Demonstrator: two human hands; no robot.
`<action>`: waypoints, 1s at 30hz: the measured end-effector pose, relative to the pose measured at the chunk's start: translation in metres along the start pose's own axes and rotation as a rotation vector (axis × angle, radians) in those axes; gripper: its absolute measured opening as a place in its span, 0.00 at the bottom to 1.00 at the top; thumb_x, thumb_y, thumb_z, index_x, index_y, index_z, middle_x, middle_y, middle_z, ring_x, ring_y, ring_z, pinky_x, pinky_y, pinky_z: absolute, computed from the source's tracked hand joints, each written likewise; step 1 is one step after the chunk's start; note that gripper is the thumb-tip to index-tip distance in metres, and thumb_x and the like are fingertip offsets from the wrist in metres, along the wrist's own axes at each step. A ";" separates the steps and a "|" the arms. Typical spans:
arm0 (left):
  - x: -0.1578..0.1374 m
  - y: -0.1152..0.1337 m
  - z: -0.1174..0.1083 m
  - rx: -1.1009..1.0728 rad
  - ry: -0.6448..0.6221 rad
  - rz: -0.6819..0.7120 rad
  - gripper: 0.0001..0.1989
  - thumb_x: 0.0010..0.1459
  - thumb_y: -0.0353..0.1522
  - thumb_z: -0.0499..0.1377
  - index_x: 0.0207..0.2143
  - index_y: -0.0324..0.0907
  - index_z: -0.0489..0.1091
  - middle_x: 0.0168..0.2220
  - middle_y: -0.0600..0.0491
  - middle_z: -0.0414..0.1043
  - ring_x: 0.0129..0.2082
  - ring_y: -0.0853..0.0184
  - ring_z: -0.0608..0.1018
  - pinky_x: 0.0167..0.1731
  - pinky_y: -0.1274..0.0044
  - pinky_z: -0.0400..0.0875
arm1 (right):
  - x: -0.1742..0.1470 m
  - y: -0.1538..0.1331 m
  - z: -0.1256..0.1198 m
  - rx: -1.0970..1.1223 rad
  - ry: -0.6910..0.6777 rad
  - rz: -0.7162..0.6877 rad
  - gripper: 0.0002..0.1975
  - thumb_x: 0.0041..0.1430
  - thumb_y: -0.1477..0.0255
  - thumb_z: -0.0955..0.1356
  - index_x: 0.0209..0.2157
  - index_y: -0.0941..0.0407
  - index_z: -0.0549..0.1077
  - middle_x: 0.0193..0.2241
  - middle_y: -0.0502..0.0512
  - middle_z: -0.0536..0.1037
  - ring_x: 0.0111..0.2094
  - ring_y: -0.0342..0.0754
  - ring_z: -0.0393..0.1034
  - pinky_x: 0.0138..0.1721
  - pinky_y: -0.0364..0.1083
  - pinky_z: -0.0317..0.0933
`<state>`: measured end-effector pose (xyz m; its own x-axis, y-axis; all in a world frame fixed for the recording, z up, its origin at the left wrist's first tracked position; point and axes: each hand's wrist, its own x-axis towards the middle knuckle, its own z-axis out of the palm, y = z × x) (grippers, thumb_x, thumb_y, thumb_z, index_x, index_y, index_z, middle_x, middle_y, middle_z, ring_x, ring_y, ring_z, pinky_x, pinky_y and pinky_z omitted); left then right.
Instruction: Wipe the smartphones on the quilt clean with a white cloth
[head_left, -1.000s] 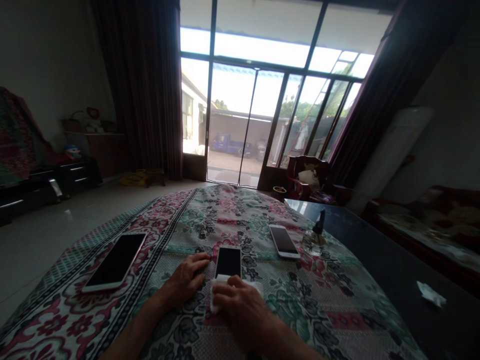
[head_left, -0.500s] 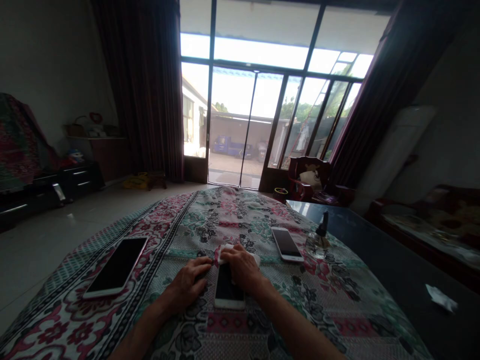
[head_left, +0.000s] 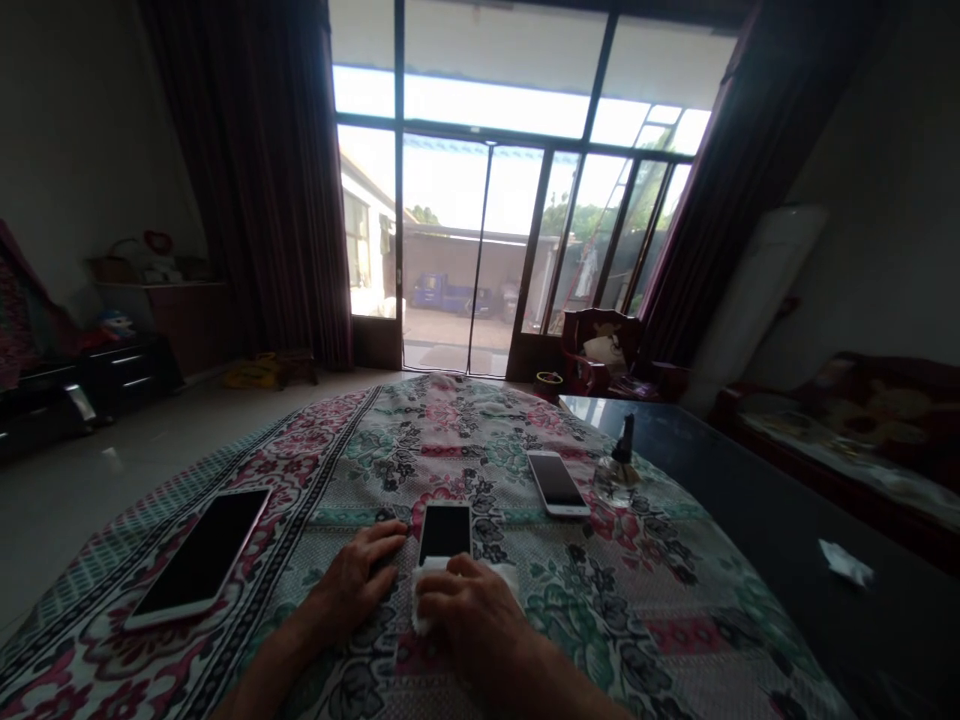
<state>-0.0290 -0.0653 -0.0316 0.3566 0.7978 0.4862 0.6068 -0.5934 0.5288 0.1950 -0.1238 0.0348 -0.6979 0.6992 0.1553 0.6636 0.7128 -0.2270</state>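
A white smartphone [head_left: 446,530] with a dark screen lies flat on the patterned tablecloth [head_left: 420,465] in front of me. My right hand [head_left: 476,600] presses a folded white tissue [head_left: 427,575] onto the near end of that phone, which is covered by the tissue and fingers. Just left of the phone, my left hand [head_left: 358,575] rests on the cloth, fingers stretched out and holding nothing. Farther left lies a larger white-framed phone [head_left: 202,555]. To the right is another white phone [head_left: 559,484], and beside it stands a clear spray bottle [head_left: 616,475] with a black nozzle.
A dark table [head_left: 750,500] adjoins on the right, with a crumpled white tissue [head_left: 847,563] on it. Beyond the cloth are a wooden chair [head_left: 604,350] and glass doors [head_left: 442,260]. A black cabinet [head_left: 135,375] stands at the left.
My right hand has drawn the tissue from the far end of the middle phone to its near end, uncovering the upper screen. The whole view has shifted slightly.
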 end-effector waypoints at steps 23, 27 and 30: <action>0.010 0.102 0.045 0.341 -0.154 -0.353 0.52 0.46 0.49 0.60 0.65 0.27 0.50 0.65 0.31 0.52 0.63 0.42 0.59 0.60 0.58 0.54 | 0.008 0.044 -0.007 0.033 0.251 0.193 0.14 0.63 0.76 0.62 0.46 0.51 0.74 0.49 0.50 0.75 0.48 0.49 0.62 0.51 0.46 0.53; 0.017 0.105 0.035 0.319 -0.285 -0.376 0.51 0.43 0.42 0.60 0.65 0.23 0.49 0.66 0.30 0.49 0.65 0.42 0.55 0.62 0.59 0.51 | 0.008 0.046 -0.008 0.042 0.248 0.169 0.14 0.64 0.77 0.61 0.45 0.51 0.74 0.48 0.50 0.75 0.45 0.48 0.63 0.50 0.45 0.55; 0.022 0.103 0.020 0.289 -0.379 -0.379 0.50 0.42 0.38 0.59 0.65 0.25 0.49 0.67 0.33 0.46 0.66 0.43 0.52 0.63 0.60 0.50 | 0.009 0.047 -0.008 0.029 0.250 0.151 0.12 0.64 0.76 0.62 0.44 0.51 0.74 0.48 0.49 0.76 0.44 0.49 0.63 0.49 0.45 0.56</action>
<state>0.0556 -0.1067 0.0194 0.2741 0.9617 -0.0081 0.8902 -0.2505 0.3806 0.2223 -0.0834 0.0335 -0.5012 0.7918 0.3492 0.7447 0.6001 -0.2920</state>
